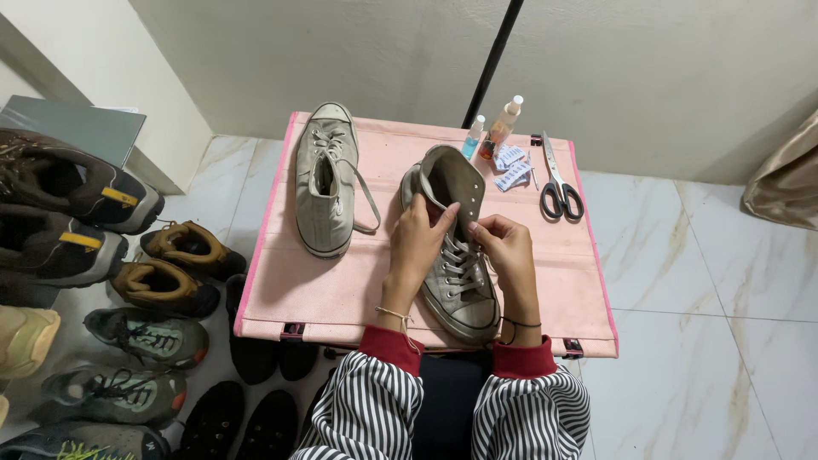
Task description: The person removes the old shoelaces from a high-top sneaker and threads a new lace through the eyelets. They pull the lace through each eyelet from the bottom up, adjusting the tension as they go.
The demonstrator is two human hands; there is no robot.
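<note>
Pale marble floor tiles run under a low pink table that stands against a cream wall. Nearest the camera are 2 striped sleeves with red cuffs, reaching over the table's near edge. Just past them, the left hand is closed around the collar of a grey high-top shoe, fingers curled over the rim of its opening and the thumb side against the canvas. The right hand sits just beside it with fingers drawn narrow, pinching at the white laces near the top eyelets; what exactly lies between the fingertips cannot be told. The shoe rests near the middle of the table on its sole, toe cap pointing toward the person and heel toward the wall. To the left of it, apart from both hands, lies the second grey shoe, toe toward the person, with a loose lace trailing across the pink surface. Farther back, near the far right corner of the table, are black-handled scissors, a few small white packets, and 2 small bottles standing side by side. On the floor to the left of the table, rows of brown, grey and black shoes are lined up. A dark pole rises along the wall behind the table.
</note>
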